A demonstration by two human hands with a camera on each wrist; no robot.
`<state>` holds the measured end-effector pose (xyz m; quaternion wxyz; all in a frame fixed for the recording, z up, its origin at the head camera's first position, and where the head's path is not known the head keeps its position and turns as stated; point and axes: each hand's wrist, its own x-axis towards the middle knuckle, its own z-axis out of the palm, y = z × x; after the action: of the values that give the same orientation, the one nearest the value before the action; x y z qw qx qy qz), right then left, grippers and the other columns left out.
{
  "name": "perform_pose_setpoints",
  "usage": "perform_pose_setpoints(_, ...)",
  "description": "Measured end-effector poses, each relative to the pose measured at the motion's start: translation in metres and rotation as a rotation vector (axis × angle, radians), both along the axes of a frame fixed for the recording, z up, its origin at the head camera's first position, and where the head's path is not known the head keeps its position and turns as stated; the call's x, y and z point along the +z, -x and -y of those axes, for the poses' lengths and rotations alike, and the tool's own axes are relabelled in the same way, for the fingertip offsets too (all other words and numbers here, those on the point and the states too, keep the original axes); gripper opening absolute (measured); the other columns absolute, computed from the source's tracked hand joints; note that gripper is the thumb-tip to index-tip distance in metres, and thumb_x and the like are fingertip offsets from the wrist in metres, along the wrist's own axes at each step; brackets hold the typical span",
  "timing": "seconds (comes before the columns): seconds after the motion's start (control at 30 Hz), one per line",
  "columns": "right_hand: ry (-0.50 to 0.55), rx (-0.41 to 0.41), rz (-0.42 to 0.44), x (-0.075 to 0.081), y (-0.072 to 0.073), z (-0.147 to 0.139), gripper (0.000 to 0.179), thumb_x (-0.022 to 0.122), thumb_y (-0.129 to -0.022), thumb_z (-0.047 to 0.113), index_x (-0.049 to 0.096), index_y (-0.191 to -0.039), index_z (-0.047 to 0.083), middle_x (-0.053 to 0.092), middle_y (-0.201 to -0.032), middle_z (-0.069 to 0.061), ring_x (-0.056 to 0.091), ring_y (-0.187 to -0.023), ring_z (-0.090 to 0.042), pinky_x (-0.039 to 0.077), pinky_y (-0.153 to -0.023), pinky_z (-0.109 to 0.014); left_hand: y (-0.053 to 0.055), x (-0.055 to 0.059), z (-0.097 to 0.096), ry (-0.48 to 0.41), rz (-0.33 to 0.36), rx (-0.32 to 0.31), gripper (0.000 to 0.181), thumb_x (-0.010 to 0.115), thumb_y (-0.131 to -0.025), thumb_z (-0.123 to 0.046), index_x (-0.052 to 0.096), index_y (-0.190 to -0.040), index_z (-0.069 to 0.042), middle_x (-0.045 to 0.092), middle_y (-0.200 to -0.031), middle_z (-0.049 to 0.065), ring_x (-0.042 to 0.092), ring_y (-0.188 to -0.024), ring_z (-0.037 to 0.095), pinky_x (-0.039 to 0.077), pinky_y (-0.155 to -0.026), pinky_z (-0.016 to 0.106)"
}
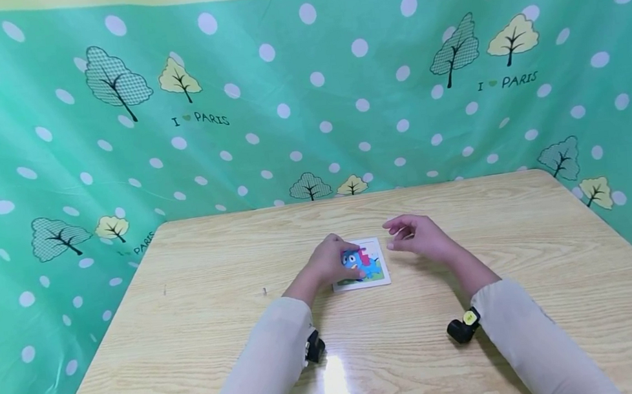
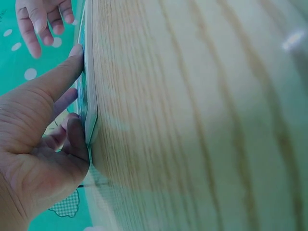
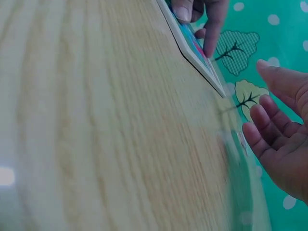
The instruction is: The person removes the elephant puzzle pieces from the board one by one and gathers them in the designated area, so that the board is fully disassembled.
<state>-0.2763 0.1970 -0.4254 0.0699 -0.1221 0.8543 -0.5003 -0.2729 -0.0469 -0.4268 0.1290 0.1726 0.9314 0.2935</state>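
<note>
A small square jigsaw puzzle in a white frame lies flat on the table, showing a blue cartoon animal with red and green parts. Its upper right area is pale. My left hand spans the left side of the puzzle, thumb and forefinger touching its face and covering part of the picture. In the left wrist view, the other fingers of the left hand bend in by the frame's edge. Just right of the puzzle, my right hand hovers over the table with loosely bent fingers and holds nothing.
The wooden table extends around the puzzle on all sides. A small dark mark shows on it to the left. Behind and beside the table hangs a green dotted cloth with printed trees. Each wrist carries a black camera.
</note>
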Motion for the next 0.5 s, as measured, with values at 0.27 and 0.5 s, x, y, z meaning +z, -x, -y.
perform_pose_setpoints(0.27, -0.022, 0.043, 0.036, 0.002, -0.007, 0.010, 0.042, 0.075, -0.086, 0.011, 0.062, -0.126, 0.004, 0.061, -0.115, -0.015, 0.058, -0.101, -0.027, 0.051, -0.085, -0.038, 0.000, -0.001, 0.001, 0.013, -0.014, -0.013, 0.059, 0.084, -0.076, -0.037, 0.065, -0.130, -0.019, 0.049, -0.111, 0.001, 0.048, -0.096, 0.016, 0.045, -0.090, 0.030)
perform_pose_setpoints(0.5, -0.067, 0.094, 0.023, 0.000, -0.010, 0.018, 0.039, 0.074, -0.085, 0.006, 0.064, -0.123, 0.003, 0.064, -0.111, -0.011, 0.061, -0.097, -0.024, 0.052, -0.085, -0.038, -0.001, 0.003, 0.000, 0.013, -0.010, -0.008, 0.059, 0.084, -0.076, -0.036, 0.066, -0.129, -0.017, 0.049, -0.113, 0.002, 0.049, -0.099, 0.017, 0.045, -0.093, 0.031)
